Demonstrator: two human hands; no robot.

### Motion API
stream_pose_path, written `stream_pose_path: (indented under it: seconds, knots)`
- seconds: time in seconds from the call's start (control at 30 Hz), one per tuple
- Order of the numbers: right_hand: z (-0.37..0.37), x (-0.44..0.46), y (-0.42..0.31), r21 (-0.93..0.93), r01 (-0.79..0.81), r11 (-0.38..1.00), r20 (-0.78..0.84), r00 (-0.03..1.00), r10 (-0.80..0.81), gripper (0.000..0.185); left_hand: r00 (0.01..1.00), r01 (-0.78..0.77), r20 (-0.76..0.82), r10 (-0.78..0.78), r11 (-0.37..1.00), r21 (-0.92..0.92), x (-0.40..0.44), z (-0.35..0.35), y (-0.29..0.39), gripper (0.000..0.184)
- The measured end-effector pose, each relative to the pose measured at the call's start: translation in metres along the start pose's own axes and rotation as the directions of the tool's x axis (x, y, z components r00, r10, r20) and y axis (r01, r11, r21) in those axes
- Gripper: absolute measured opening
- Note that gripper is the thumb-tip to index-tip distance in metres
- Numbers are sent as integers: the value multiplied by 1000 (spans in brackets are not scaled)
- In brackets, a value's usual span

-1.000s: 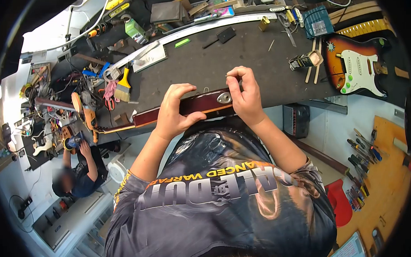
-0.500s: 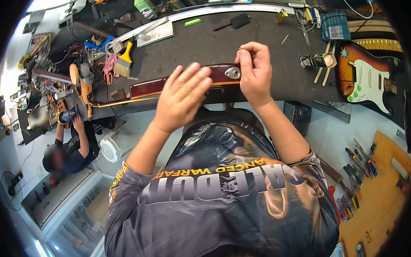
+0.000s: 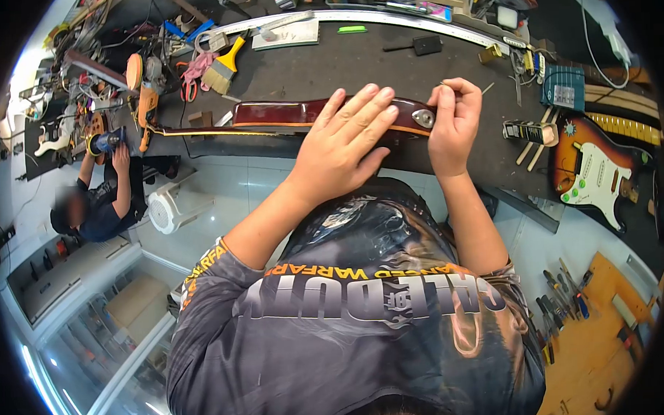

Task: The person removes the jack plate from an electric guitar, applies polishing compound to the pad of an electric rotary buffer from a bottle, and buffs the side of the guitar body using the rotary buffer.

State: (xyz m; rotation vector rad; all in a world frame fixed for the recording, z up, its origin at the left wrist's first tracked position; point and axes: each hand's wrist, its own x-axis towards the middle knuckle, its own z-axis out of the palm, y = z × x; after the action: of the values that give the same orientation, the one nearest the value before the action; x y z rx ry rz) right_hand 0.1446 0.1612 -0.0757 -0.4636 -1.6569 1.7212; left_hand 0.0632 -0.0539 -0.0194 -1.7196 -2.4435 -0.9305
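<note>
Glossy wine-red guitar edge-on between two bare hands

The left hand [image 3: 348, 137] is spread palm-down over the middle of the guitar [image 3: 270, 113], fingers straight and slightly apart, thumb held out to the side; whether the palm presses on it cannot be told. The right hand [image 3: 453, 126] is curled at the guitar's rounded end, thumb and fingertips pinched together; anything between them is too small to make out. Just beside its fingers sits an oval jack plate [image 3: 422, 119] of shiny metal.

The guitar stands on its side along the near edge of the desk [image 3: 305, 73], its lacquer catching streaks of light above a thin orange-brown border. The slender neck [image 3: 198, 132] runs off to the left.

The desk has a dark, matte, scuffed surface. Beyond the guitar, to the left, lie a paintbrush [image 3: 225, 68] with a yellow handle and tan bristles, and a crumpled pink cloth [image 3: 199, 66]. Farther back are a pale flat slab [image 3: 286, 36], a bright green strip [image 3: 353, 30], a flat black tool [image 3: 425, 45] and a long, curved-looking metal ruler [image 3: 384, 15].

To the right, a small box [image 3: 530, 133] rests by thin wooden sticks [image 3: 526, 153], near a sunburst guitar body [image 3: 566, 144] with a smooth white pickguard [image 3: 594, 176]. Hand tools [image 3: 569, 294] line a wooden board lower right. At far left, well apart, another person [image 3: 105, 208] has both hands at a blue object [image 3: 107, 142].
</note>
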Motion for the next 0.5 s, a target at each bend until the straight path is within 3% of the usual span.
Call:
stream_pose_path:
  seconds: [0.1,0.3,0.37,0.47,0.5]
  knots:
    - [-1,0,0,-18,11,1000,7,1000,-11,11,993,98,-65,-99,995,-18,-30,2,-18,79]
    - [-5,4,3,-41,17,999,37,999,-15,13,962,271,-54,-267,926,261,-80,-6,-52,83]
    - [-5,4,2,-36,21,999,41,999,-19,13,965,253,-35,-260,884,394,-85,-10,-53,85]
    - [-4,3,4,-32,24,999,39,999,-23,13,938,346,-89,-335,915,207,-71,3,-31,97]
    - [-5,4,5,-39,32,999,35,999,-31,13,941,325,-117,-319,945,37,-60,11,-25,100]
